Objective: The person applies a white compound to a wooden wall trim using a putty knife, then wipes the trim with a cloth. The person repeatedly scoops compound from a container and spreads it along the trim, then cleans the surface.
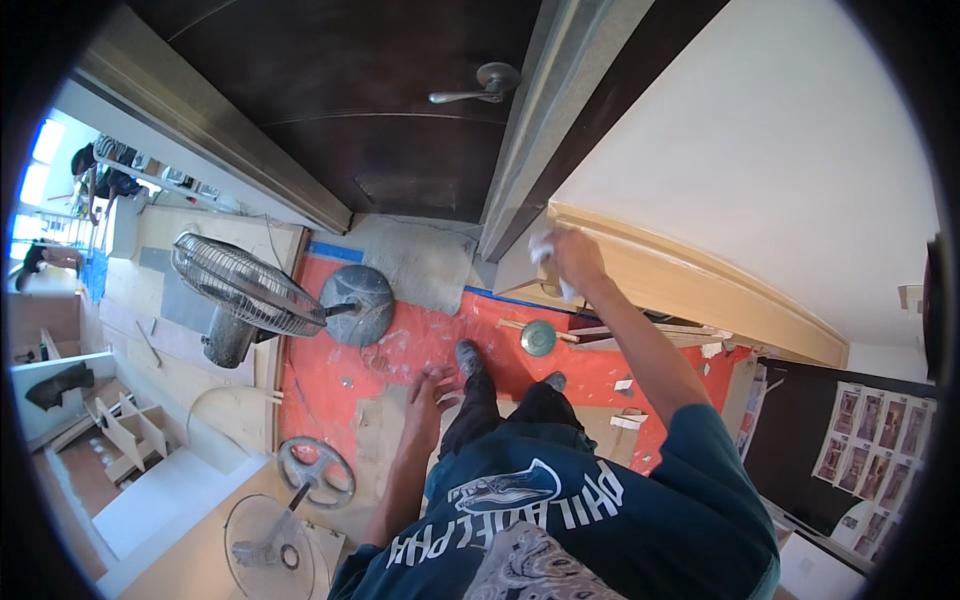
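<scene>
My right hand [578, 262] is closed around a crumpled white rag [541, 246]. The rag touches or lies very near the left end of a long tan ledge [690, 283] that runs along the white wall. My left hand [430, 388] hangs low beside my leg, fingers apart and holding nothing. Below the ledge, a round green-grey lid or tin [538, 338] rests by some thin wooden sticks. What it holds, if anything, cannot be made out.
A dark door [400, 120] with a lever handle [490, 84] stands ahead. Left of me is a pedestal fan [250, 290] on a round base [357, 305]; a second fan [268, 550] is nearer. Red sheeting [420, 335] covers the floor. Another person [105, 172] is far left.
</scene>
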Motion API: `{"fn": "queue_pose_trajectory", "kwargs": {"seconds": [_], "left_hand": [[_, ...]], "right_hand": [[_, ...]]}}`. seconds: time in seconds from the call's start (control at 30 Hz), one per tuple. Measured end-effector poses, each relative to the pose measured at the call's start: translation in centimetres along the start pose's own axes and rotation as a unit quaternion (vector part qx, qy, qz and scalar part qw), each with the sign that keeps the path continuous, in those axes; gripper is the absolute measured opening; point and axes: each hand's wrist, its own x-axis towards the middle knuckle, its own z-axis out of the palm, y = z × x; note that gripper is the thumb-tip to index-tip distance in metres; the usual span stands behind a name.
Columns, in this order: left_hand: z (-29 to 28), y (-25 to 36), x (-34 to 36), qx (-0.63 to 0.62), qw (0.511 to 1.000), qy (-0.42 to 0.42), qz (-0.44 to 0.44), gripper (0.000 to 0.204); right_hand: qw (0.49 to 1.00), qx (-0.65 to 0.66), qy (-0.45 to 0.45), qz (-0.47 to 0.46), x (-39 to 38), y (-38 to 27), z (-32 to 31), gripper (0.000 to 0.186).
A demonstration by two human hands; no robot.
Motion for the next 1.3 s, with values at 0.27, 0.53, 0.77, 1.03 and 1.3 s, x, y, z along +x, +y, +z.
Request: {"fn": "queue_pose_trajectory", "kwargs": {"seconds": [0.27,0.53,0.77,1.03,1.3], "left_hand": [[12.2,4.4,2.2,0.144,0.936,-0.168,0.275,0.049],[14.6,5.1,3.8,0.134,0.955,-0.088,0.249,0.034],[14.1,3.1,5.3,-0.032,0.982,-0.16,-0.096,0.046],[10.7,-5.6,5.5,0.044,0.983,-0.172,-0.049,0.041],[-0.2,-3.6,2.8,0.048,0.998,0.03,-0.04,0.025]], "right_hand": [[0.858,0.505,-0.083,-0.032,-10.6,-6.1,-4.2,0.028],[0.753,0.648,0.029,0.111,-13.6,-6.3,-2.5,0.029],[0.682,0.723,0.019,0.106,-14.6,-7.2,-1.9,0.039],[0.637,0.733,0.09,0.222,-9.6,-2.3,4.6,0.048],[0.943,0.055,0.265,0.192,0.3,3.1,-0.1,0.024]]}}
